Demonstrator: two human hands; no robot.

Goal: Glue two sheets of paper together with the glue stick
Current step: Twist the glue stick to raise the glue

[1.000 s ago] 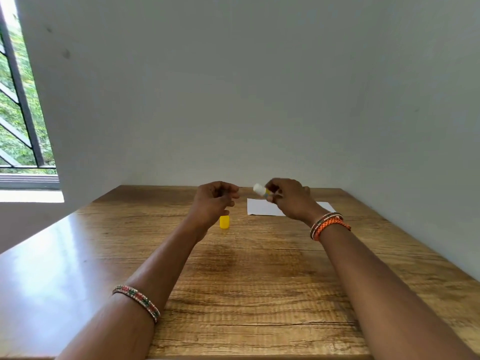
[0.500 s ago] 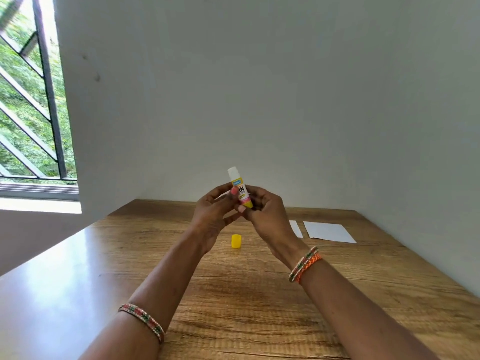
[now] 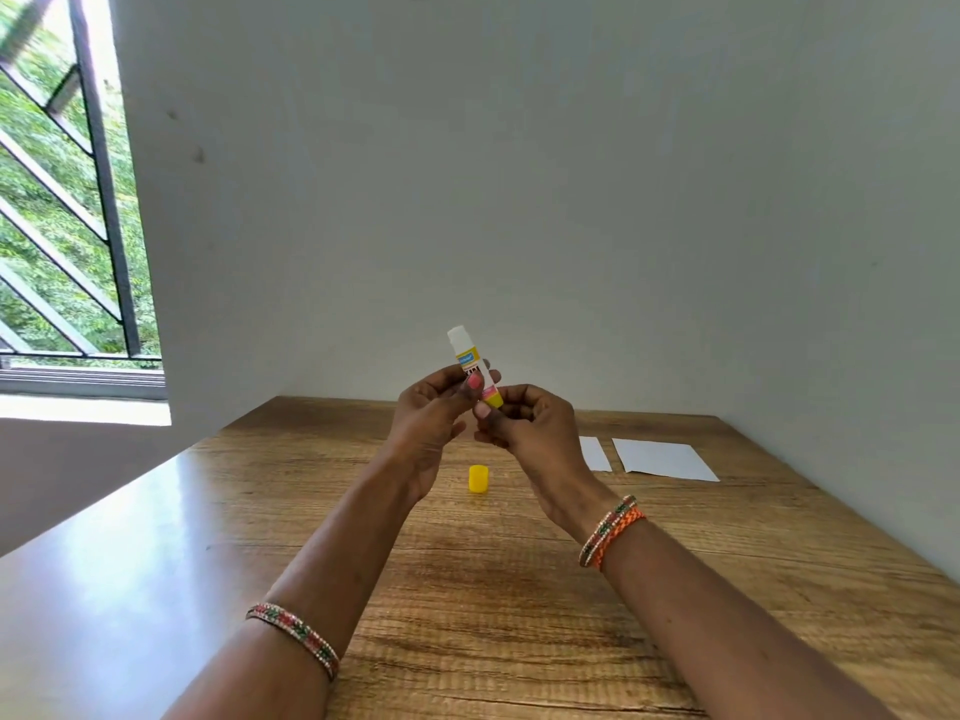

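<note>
Both hands are raised above the tabletop, meeting around one thing. The left hand has its fingers curled, the thumb and fingertips pinching the middle of a slim white glue stick with a yellow, blue and pink label. The right hand is curled too, its thumb and forefinger pinching the yellow base of the same stick from below and to the right. The stick stands nearly upright, leaning a little to the left, its uncapped white top pointing up against the pale wall.

Directly beneath the hands, a small yellow plastic cap stands on the wood-grain brown tabletop, apart from the stick. To the right of the right hand, near the far edge, lie two white sheets of paper: a larger rectangular sheet lying flat, and just beside it, with a narrow gap of wood between, a smaller sheet partly hidden behind the right hand.

An orange braided band and a beaded bangle circle the right wrist; a red-and-green beaded bangle sits on the left forearm. On the left, a barred window shows green leaves outside.
</note>
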